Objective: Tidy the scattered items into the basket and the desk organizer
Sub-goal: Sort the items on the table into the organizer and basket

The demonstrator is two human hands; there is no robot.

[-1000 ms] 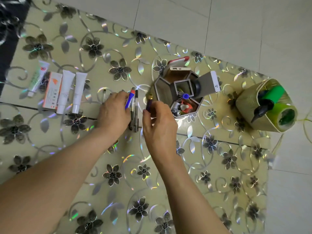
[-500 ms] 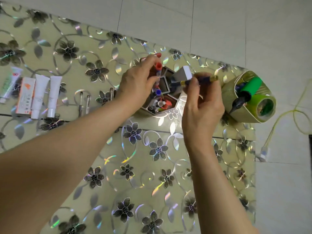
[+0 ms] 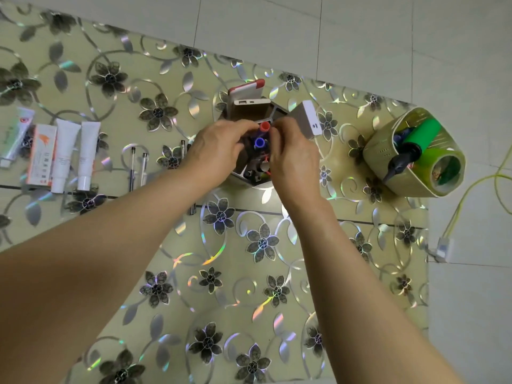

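Head cam: half a second ago you were bringing the pens over, now both hands sit right on the desk organizer (image 3: 250, 177) and the red-capped pen (image 3: 265, 126) and blue-capped pen (image 3: 259, 142) stand inside it. Your left hand (image 3: 219, 151) and right hand (image 3: 293, 159) curl narrowly around the pen tops; can't tell if they're gripping. Loose pens (image 3: 137, 169) and tubes (image 3: 74, 153) wait at 9 o'clock, the basket (image 3: 388, 153) at 3.
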